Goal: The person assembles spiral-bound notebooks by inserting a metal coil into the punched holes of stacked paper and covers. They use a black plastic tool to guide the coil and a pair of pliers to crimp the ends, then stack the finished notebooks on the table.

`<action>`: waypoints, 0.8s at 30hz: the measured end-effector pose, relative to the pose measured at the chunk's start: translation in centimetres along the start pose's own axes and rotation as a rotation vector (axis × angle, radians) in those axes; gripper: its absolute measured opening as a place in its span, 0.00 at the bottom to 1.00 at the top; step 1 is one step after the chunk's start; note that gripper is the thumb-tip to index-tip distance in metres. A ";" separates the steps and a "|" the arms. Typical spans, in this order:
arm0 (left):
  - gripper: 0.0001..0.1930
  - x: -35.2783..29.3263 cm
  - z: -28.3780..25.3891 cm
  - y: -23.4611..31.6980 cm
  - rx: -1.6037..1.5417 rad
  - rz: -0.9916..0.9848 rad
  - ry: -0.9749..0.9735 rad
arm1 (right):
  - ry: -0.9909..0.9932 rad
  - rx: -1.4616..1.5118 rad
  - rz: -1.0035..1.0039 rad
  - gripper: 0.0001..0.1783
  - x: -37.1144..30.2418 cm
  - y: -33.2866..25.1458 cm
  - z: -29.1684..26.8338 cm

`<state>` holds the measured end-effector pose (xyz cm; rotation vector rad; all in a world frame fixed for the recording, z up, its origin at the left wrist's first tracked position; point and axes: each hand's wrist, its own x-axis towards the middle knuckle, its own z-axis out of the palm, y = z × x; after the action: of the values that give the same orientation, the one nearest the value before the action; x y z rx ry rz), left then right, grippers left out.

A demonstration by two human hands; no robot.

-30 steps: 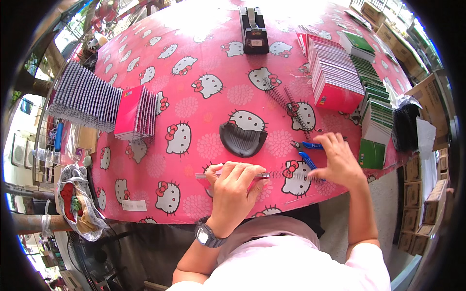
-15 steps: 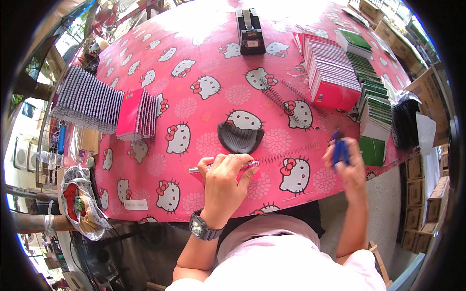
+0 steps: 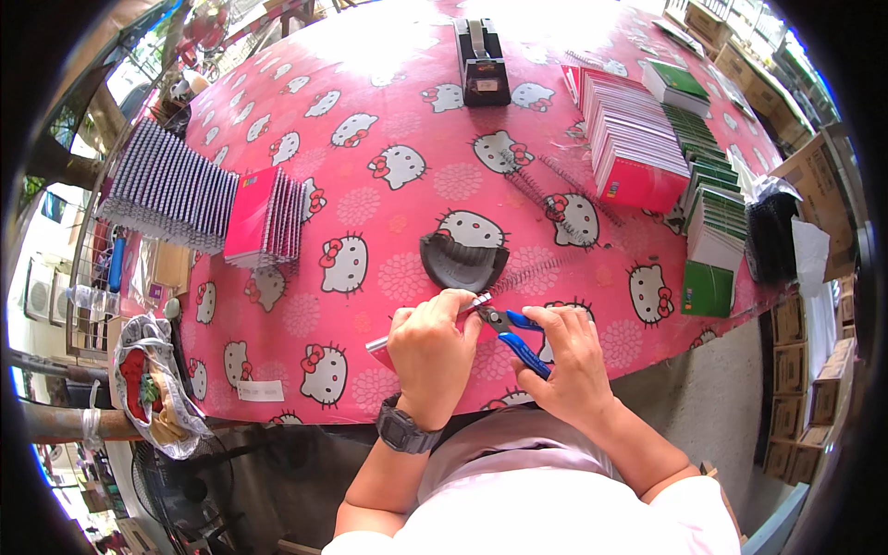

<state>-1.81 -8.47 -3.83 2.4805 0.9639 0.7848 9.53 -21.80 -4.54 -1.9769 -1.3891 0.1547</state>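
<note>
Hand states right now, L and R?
Left hand: closed, holding a notebook, mostly hidden.
Right hand: closed around blue-handled cutters.

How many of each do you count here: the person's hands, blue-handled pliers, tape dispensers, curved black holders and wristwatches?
Left hand and right hand: 2
Blue-handled pliers, held in the right hand: 1
Tape dispenser: 1
Curved black holder: 1
Wristwatch: 1
Total: 6
</note>
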 end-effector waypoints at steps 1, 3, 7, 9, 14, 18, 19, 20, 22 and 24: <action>0.09 0.0 0.1 0.0 -0.008 -0.005 0.015 | -0.002 -0.009 0.007 0.30 0.0 -0.2 -0.1; 0.08 0.0 0.0 0.0 0.003 -0.013 0.025 | -0.011 -0.004 -0.011 0.29 0.2 -0.3 -0.2; 0.08 0.2 -0.4 0.3 0.049 -0.012 0.005 | 0.008 -0.029 -0.063 0.28 0.8 -0.2 -0.4; 0.08 0.2 -0.5 0.3 0.057 -0.006 -0.001 | 0.015 -0.005 -0.068 0.27 1.0 0.0 -0.6; 0.08 0.3 -0.4 0.3 0.035 -0.018 -0.012 | 0.023 0.160 0.008 0.26 0.9 1.2 -0.6; 0.10 0.1 -1.0 -0.5 -0.035 0.079 -0.034 | 0.281 0.277 0.067 0.24 1.7 3.6 -1.4; 0.10 0.0 -1.3 -0.8 -0.075 0.115 -0.039 | 0.341 0.274 0.128 0.24 2.1 4.2 -2.2; 0.10 -0.1 -1.6 -1.0 -0.115 0.151 -0.041 | 0.366 0.196 0.173 0.24 2.2 5.4 -2.9; 0.09 -0.7 -2.3 -1.3 -0.168 0.244 -0.124 | 0.416 0.045 0.260 0.26 2.2 8.4 -4.0; 0.09 -1.1 -2.8 -1.2 -0.190 0.306 -0.201 | 0.293 -0.160 0.283 0.27 1.8 10.5 -4.3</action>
<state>-4.77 -8.06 -2.65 2.5081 0.4255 0.6639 20.46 -24.12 -7.21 -2.2192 -0.9585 -0.1185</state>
